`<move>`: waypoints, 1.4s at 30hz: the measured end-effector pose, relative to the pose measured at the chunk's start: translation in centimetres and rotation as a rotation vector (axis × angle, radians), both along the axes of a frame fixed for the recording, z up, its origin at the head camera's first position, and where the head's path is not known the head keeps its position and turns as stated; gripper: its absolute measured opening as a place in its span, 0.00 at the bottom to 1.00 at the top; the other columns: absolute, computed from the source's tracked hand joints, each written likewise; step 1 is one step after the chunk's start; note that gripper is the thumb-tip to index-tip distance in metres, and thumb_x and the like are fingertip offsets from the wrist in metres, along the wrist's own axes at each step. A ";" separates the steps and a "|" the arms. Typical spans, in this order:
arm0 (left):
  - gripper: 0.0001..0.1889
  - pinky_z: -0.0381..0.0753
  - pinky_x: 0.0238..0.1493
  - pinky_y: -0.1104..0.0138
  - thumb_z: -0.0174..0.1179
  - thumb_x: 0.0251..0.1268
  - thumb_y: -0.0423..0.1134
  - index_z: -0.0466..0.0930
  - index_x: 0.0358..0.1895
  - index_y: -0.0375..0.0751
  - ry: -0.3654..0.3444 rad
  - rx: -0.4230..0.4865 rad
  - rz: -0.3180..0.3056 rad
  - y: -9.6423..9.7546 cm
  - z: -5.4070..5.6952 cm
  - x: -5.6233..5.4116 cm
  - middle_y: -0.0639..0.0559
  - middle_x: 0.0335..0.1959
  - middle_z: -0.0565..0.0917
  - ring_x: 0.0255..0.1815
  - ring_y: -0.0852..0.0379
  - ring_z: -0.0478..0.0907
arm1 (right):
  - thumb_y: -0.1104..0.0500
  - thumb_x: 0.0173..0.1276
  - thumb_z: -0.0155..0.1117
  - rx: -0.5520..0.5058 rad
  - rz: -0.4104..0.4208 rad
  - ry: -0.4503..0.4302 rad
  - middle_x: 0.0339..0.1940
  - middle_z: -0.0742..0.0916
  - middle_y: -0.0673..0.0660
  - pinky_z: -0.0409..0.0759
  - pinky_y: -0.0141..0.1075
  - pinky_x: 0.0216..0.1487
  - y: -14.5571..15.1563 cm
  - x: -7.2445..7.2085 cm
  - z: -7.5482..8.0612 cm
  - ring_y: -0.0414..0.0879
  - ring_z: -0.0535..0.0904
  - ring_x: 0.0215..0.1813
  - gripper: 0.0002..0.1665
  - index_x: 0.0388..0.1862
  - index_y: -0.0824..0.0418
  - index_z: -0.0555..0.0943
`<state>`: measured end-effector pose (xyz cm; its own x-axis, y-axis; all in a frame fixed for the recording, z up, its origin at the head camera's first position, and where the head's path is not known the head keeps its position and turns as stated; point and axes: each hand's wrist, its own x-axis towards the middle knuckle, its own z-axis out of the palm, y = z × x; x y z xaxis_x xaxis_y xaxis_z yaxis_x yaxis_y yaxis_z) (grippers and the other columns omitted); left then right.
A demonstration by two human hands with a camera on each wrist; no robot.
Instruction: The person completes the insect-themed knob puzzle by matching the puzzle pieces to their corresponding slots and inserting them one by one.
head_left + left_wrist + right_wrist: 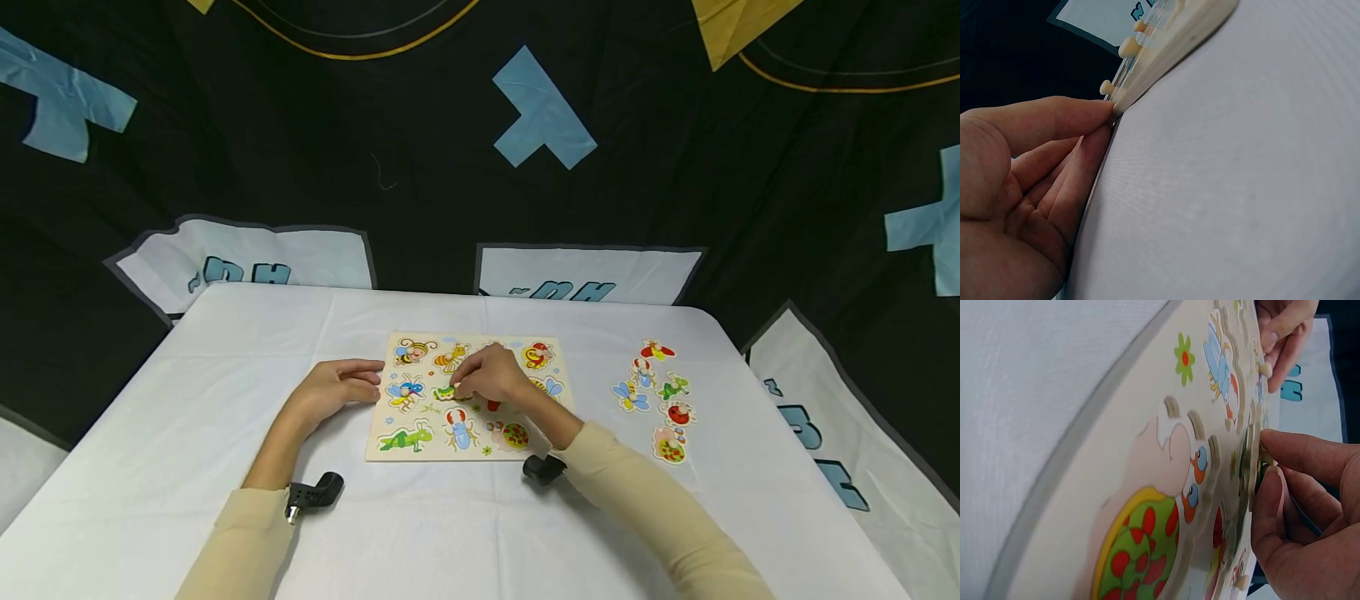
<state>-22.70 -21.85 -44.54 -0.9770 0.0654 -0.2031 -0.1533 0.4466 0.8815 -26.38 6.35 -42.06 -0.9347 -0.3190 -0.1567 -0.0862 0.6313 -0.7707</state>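
A wooden knob puzzle board (435, 457) with printed insects lies on the table. My right hand (491, 372) is over its middle. In the right wrist view, the thumb and fingers of that hand (1310, 500) pinch a small knob close over the board. A green caterpillar piece (444, 392) shows just beside those fingertips, partly hidden by the hand. My left hand (330, 392) lies on the table, its fingertips touching the board's left edge. The left wrist view shows thumb and fingers (1041, 119) meeting right at that edge.
Right of the board lie several loose pieces, among them a ladybug (678, 413), a snail (670, 446) and a green grasshopper (673, 385). Wooden knobs (1129, 47) stand up from the board. A white cloth (420, 533) covers the table, with a black curtain (420, 167) behind.
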 end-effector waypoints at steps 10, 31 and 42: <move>0.32 0.71 0.62 0.59 0.71 0.58 0.37 0.76 0.69 0.42 0.005 0.001 -0.006 -0.1 -0.1 0.0 0.44 0.56 0.85 0.47 0.61 0.85 | 0.62 0.55 0.79 -0.036 -0.005 -0.008 0.27 0.90 0.50 0.73 0.30 0.27 -0.6 0.3 0.0 0.39 0.78 0.27 0.04 0.31 0.57 0.92; 0.32 0.69 0.65 0.55 0.71 0.58 0.37 0.76 0.69 0.42 -0.002 -0.001 0.007 0.0 -0.1 0.0 0.44 0.56 0.85 0.47 0.59 0.85 | 0.63 0.54 0.79 -0.050 -0.014 -0.006 0.26 0.89 0.50 0.72 0.30 0.28 -0.9 0.4 -0.4 0.40 0.77 0.27 0.04 0.29 0.59 0.91; 0.32 0.70 0.64 0.56 0.71 0.58 0.36 0.76 0.69 0.41 0.007 0.004 0.003 0.0 -0.1 0.0 0.43 0.55 0.85 0.46 0.61 0.84 | 0.64 0.53 0.79 -0.049 -0.021 -0.010 0.26 0.89 0.50 0.72 0.30 0.27 -0.9 0.4 -0.4 0.40 0.77 0.27 0.04 0.29 0.59 0.91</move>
<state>-22.73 -21.81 -44.62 -0.9786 0.0637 -0.1958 -0.1481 0.4426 0.8844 -26.01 5.42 -42.42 -0.9399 -0.3065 -0.1505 -0.0654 0.5942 -0.8017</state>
